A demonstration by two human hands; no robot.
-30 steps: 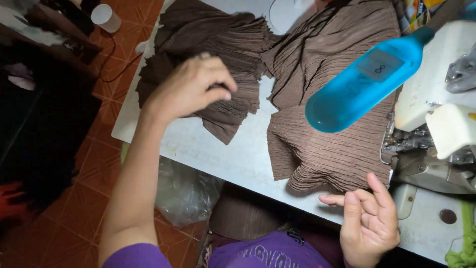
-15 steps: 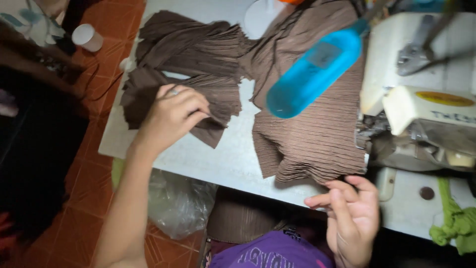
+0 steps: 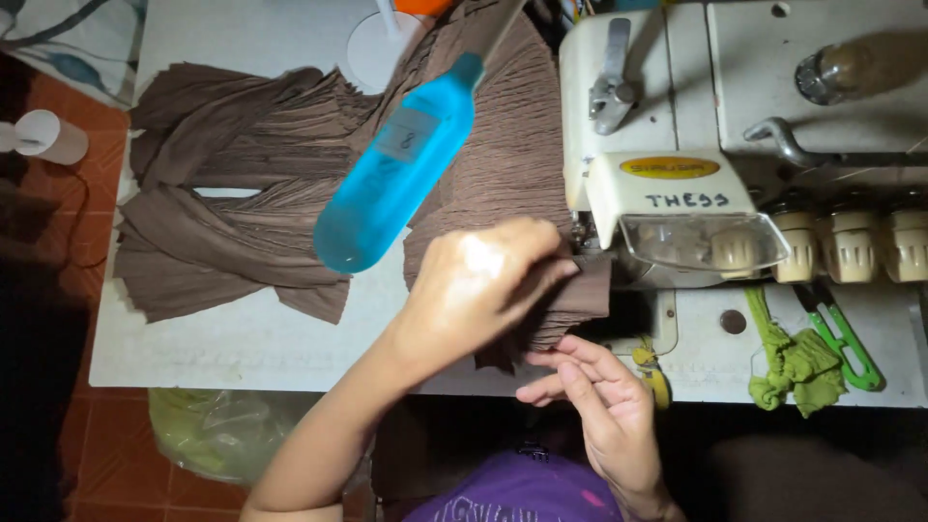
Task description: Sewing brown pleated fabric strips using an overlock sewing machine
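Partly hidden beside the sewing machine (image 3: 677, 193), left hand (image 3: 483, 285) seemingly pinches brown fabric (image 3: 580, 300); right hand (image 3: 599, 406) loosely open at the white table (image 3: 242, 338).

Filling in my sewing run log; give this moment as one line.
left hand: pressing brown pleated fabric at sewing machine | right hand: at fabric edge

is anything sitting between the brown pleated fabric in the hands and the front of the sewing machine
Nothing visible does. The left hand presses the brown pleated fabric piece right against the front of the cream sewing machine, and the right hand touches its lower edge.
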